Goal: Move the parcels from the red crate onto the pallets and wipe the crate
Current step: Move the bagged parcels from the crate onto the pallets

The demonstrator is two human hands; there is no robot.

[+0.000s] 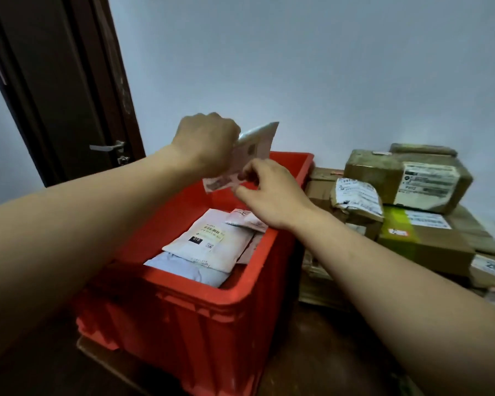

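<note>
Looks like a small parcel back room: red crate (200, 304) holding mailers (212, 244), labelled cartons (406, 178) stacked by a bare wall (297, 67), dark door (69, 95) behind.

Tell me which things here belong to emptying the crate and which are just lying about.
Job: red crate; flat parcel, gripped by left hand and pinched by right hand; white mailer, grey bag and pink packet in the crate; stacked parcels on the right.
Lying about: dark door; door handle.
</note>
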